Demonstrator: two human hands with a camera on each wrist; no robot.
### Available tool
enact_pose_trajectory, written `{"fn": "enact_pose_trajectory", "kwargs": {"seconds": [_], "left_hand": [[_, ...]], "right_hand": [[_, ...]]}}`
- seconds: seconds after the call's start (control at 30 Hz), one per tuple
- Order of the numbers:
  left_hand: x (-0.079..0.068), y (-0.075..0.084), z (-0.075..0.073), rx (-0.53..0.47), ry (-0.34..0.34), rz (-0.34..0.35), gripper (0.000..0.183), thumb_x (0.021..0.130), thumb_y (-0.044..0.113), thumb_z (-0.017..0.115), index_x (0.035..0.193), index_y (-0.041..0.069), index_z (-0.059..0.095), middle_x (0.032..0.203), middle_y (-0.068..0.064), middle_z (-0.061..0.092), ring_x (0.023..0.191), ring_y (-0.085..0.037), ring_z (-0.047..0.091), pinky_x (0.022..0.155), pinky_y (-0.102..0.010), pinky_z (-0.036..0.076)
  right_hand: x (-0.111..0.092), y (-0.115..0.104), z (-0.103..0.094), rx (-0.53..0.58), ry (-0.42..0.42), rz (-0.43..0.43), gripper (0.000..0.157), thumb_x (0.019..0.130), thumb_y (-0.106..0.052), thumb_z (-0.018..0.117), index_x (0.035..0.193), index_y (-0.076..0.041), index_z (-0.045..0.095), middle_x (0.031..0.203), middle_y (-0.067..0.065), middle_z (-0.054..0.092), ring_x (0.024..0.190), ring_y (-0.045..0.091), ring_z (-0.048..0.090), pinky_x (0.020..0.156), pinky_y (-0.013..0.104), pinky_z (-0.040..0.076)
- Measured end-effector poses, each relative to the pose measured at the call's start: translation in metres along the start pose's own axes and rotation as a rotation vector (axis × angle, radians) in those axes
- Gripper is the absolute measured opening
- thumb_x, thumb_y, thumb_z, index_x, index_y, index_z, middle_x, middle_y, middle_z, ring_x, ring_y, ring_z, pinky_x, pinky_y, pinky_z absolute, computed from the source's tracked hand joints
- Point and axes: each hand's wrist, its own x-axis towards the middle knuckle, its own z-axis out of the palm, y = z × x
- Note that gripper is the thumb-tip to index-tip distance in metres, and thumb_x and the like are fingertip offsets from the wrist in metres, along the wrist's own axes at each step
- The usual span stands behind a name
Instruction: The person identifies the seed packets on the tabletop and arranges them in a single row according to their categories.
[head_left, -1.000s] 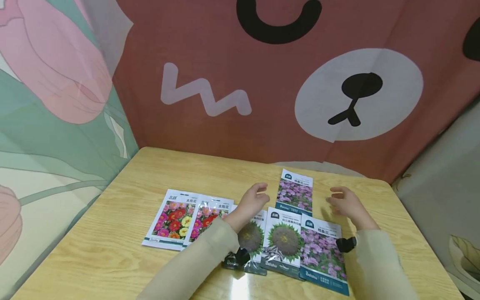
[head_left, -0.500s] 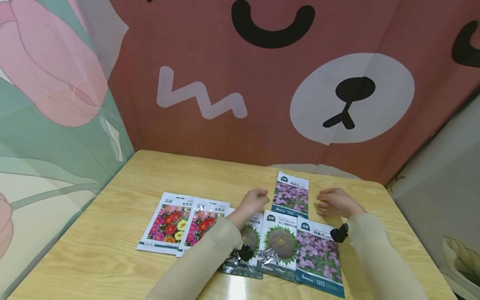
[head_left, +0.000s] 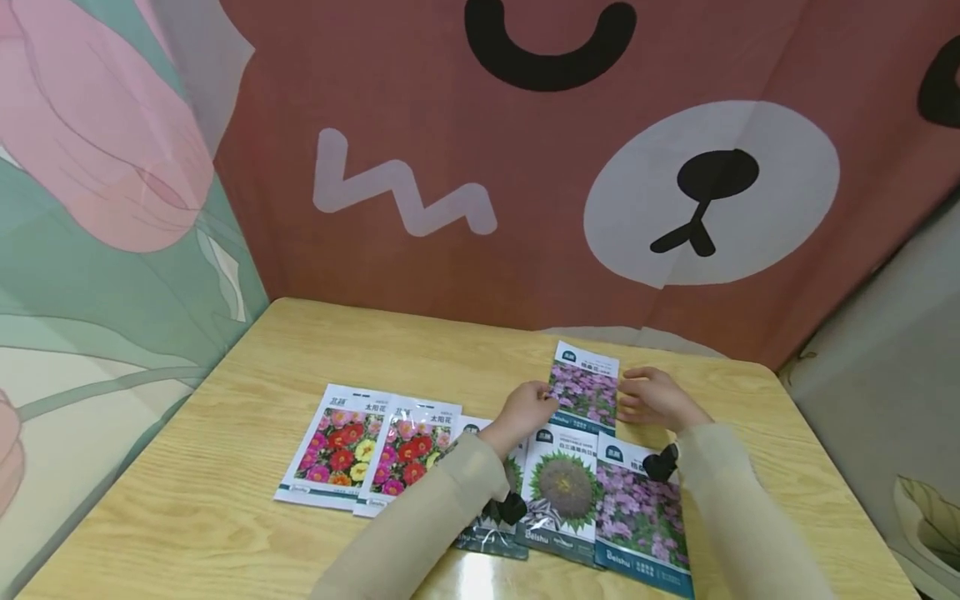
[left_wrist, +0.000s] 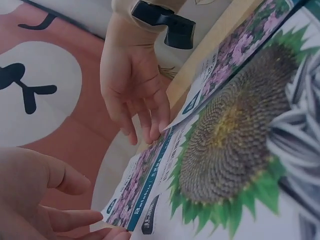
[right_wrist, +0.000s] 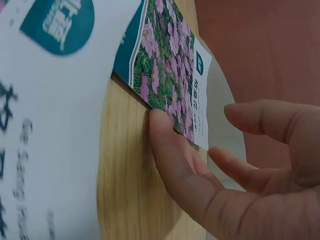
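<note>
In the head view a seed packet with purple flowers (head_left: 583, 390) lies farthest back, between both hands. My left hand (head_left: 527, 413) is at its left edge, and the left wrist view shows those fingers (left_wrist: 80, 219) extended right by the packet's corner. From the other side my right hand (head_left: 656, 400) comes up to the right edge. Its fingers (right_wrist: 167, 145) are loosely bent, one fingertip at the packet's edge and the thumb apart. Below lie a second purple-flower packet (head_left: 643, 508) and a sunflower packet (head_left: 562, 487). Another sunflower packet (head_left: 491, 537) is partly hidden under my left sleeve.
Two packets with red and yellow flowers (head_left: 337, 450) overlap at the left on the wooden table (head_left: 187, 467). A wall hanging with a bear's face (head_left: 540, 250) rises behind the table's back edge. A dark wrist camera (head_left: 662, 463) sits at the right cuff.
The right hand has moved left to the rear purple-flower packet's right edge. The left hand has moved slightly right, to its left edge. The packets lie as before; the head view shifted a little.
</note>
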Motion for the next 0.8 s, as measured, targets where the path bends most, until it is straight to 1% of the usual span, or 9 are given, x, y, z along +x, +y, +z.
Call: {"fn": "enact_pose_trajectory", "kwargs": {"seconds": [0.1,0.23,0.37,0.4,0.47,0.53,0.6,0.7,0.8], "left_hand": [[0.002,0.001,-0.001,-0.001,0.013,-0.007,0.046,0.106,0.018,0.05,0.148,-0.002,0.048,0.149,-0.019,0.05,0.126,-0.035,0.055,0.1,-0.048,0.05],[0.004,-0.001,-0.003,-0.04,0.03,-0.03,0.045,0.106,0.02,0.052,0.147,0.0,0.05,0.147,-0.018,0.051,0.135,-0.035,0.049,0.108,-0.051,0.045],[0.006,-0.007,-0.005,-0.088,0.037,-0.042,0.044,0.106,0.021,0.053,0.144,0.0,0.053,0.143,-0.017,0.055,0.132,-0.035,0.052,0.107,-0.051,0.046],[0.007,-0.007,-0.006,-0.095,0.038,-0.046,0.044,0.106,0.022,0.053,0.144,0.0,0.054,0.143,-0.016,0.056,0.132,-0.035,0.052,0.107,-0.05,0.046],[0.008,-0.008,-0.007,-0.108,0.04,-0.049,0.043,0.106,0.022,0.052,0.143,0.0,0.054,0.142,-0.016,0.057,0.131,-0.034,0.053,0.107,-0.049,0.047],[0.009,-0.006,-0.008,-0.116,0.042,-0.052,0.042,0.106,0.021,0.051,0.143,0.0,0.054,0.142,-0.016,0.057,0.131,-0.034,0.053,0.107,-0.048,0.047],[0.01,-0.005,-0.009,-0.115,0.058,-0.047,0.041,0.106,0.02,0.051,0.142,-0.001,0.055,0.141,-0.016,0.057,0.131,-0.033,0.053,0.107,-0.047,0.047],[0.012,-0.003,-0.011,-0.115,0.086,-0.031,0.041,0.105,0.019,0.052,0.14,-0.002,0.056,0.14,-0.017,0.058,0.131,-0.033,0.053,0.107,-0.046,0.047],[0.014,-0.002,-0.013,-0.14,0.103,-0.009,0.041,0.105,0.017,0.052,0.141,-0.003,0.055,0.14,-0.018,0.058,0.131,-0.033,0.054,0.108,-0.045,0.046]], "right_hand": [[0.003,-0.001,0.005,0.008,0.024,-0.004,0.058,0.107,-0.015,0.047,0.151,0.01,0.019,0.133,0.025,0.041,0.1,0.024,0.055,0.089,0.041,0.059],[0.007,0.002,0.01,-0.014,0.047,-0.026,0.057,0.105,-0.007,0.049,0.151,0.012,0.021,0.143,0.031,0.037,0.106,0.026,0.055,0.091,0.04,0.058],[0.009,0.004,0.015,-0.063,0.093,-0.069,0.061,0.099,0.005,0.054,0.151,0.013,0.025,0.146,0.035,0.038,0.097,0.023,0.058,0.08,0.033,0.058],[0.01,0.005,0.016,-0.073,0.11,-0.082,0.061,0.097,0.007,0.055,0.151,0.012,0.027,0.144,0.035,0.041,0.094,0.022,0.059,0.076,0.032,0.057],[0.012,0.005,0.019,-0.085,0.149,-0.104,0.062,0.094,0.011,0.056,0.151,0.011,0.03,0.136,0.034,0.05,0.088,0.02,0.06,0.071,0.03,0.054],[0.014,0.005,0.021,-0.089,0.199,-0.108,0.061,0.093,0.014,0.056,0.15,0.008,0.034,0.124,0.029,0.058,0.088,0.02,0.061,0.071,0.029,0.055],[0.015,0.005,0.022,-0.08,0.243,-0.113,0.058,0.093,0.013,0.056,0.148,0.006,0.038,0.115,0.023,0.061,0.083,0.019,0.062,0.07,0.028,0.056],[0.017,0.003,0.023,-0.061,0.281,-0.141,0.054,0.094,0.012,0.057,0.145,0.007,0.042,0.112,0.022,0.063,0.081,0.018,0.063,0.071,0.027,0.058],[0.017,0.001,0.022,-0.043,0.277,-0.186,0.051,0.094,0.01,0.057,0.144,0.008,0.044,0.114,0.023,0.062,0.081,0.017,0.065,0.073,0.028,0.059]]}}
